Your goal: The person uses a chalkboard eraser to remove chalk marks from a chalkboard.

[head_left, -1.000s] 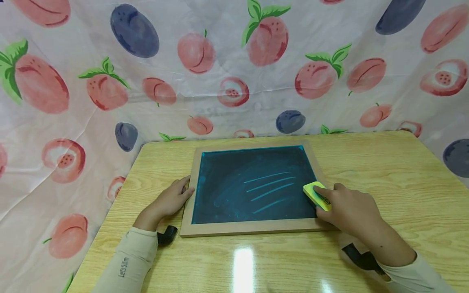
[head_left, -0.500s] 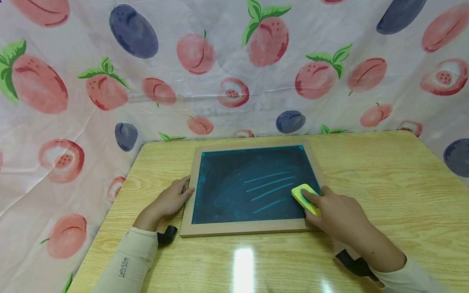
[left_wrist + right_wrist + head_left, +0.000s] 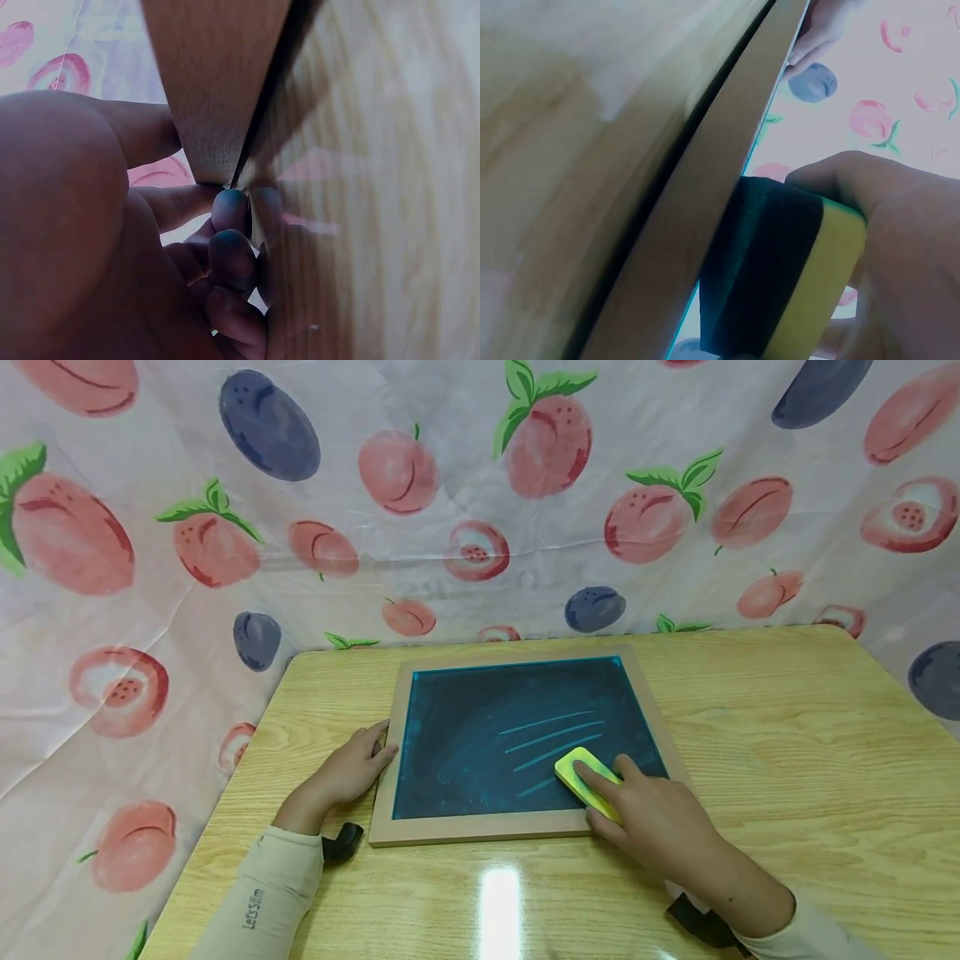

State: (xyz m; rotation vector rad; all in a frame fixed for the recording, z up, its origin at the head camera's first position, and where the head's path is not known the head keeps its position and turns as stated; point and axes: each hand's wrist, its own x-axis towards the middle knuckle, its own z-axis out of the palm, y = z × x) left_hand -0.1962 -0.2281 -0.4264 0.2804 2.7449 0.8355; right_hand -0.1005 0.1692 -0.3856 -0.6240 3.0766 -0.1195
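Note:
A small chalkboard in a pale wooden frame lies on the table, with several blue chalk strokes on its dark face. Its left side is held by my left hand, the thumb on the frame. In the left wrist view, curled fingers meet the frame's edge near the tabletop. My right hand grips a yellow chalkboard eraser, index finger on its top. The dark felt side faces the board in the right wrist view. The eraser covers the right end of the lowest stroke.
The board rests on a wood-grain table. Behind and to the left hangs a white cloth printed with peaches and plums. Black straps show at both wrists.
My right hand has slid the eraser leftward from the frame's right side onto the lower chalk strokes. The left hand and the chalkboard stay in place.

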